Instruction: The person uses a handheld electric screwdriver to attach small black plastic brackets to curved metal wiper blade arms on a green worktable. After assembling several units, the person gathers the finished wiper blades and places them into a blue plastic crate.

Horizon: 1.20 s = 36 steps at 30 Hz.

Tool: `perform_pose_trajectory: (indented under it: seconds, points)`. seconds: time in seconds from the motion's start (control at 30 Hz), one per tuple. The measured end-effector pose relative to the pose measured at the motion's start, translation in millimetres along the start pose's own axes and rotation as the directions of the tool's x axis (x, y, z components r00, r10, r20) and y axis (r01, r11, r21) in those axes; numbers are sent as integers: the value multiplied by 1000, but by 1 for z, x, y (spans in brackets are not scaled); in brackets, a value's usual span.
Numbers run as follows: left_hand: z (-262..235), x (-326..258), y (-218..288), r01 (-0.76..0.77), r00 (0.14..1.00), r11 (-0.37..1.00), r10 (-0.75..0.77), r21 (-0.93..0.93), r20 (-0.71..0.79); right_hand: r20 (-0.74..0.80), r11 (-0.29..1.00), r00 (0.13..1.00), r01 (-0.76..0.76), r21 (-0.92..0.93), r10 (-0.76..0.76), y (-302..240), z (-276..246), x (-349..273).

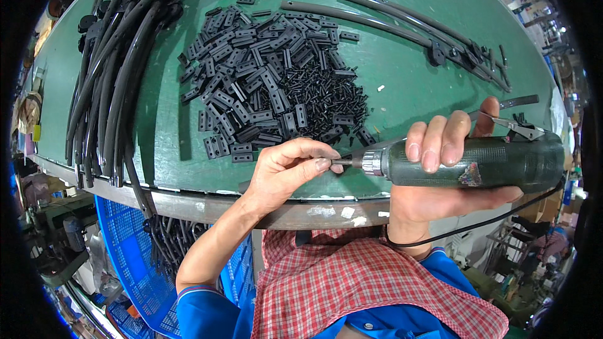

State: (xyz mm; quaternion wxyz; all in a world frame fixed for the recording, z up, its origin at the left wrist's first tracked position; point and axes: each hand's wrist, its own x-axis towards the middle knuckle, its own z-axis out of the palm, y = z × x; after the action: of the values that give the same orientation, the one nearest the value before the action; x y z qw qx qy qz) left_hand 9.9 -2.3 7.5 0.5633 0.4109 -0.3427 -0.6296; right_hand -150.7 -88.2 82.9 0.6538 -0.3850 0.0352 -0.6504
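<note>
My right hand [446, 150] is wrapped round a dark green electric screwdriver [483, 163], held level with its tip pointing left. Its silver collar [372, 163] leads to a bit that meets the fingertips of my left hand [292, 166]. Those fingers are pinched at the tip, around a small dark piece too hidden to name. Beyond my hands lies a heap of small black screws [320, 97], beside a larger pile of black slotted blocks [239, 81]. A dark tube [518, 101] runs partly behind the screwdriver.
The green table [389, 110] has a worn front edge [314, 216]. Bundled black curved tubes [113, 81] lie at the left, and several more tubes [402, 22] at the far right. A blue basket [129, 257] stands below the edge. A black cord [465, 229] trails from the screwdriver.
</note>
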Motion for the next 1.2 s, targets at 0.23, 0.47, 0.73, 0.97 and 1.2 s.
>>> perform_pose_trajectory:
  seconds: [0.23,0.47,0.73,0.97,1.2]
  points:
    - [3,-3,1,-10,999,1000,10,-13,40,-52,994,997,-54,98,60,-2,-8,2]
    - [15,-5,-13,-229,933,215,326,949,152,119,995,989,-76,-64,83,-6,-13,1]
    - [9,-7,-21,-247,932,259,326,934,156,278,946,926,-178,-272,254,0,-3,-3]
    - [6,-9,-23,-255,928,227,329,940,172,556,870,680,-286,-401,479,10,-7,5]
    - [10,-5,-25,-264,910,260,387,929,151,279,894,907,-382,233,315,14,-33,23]
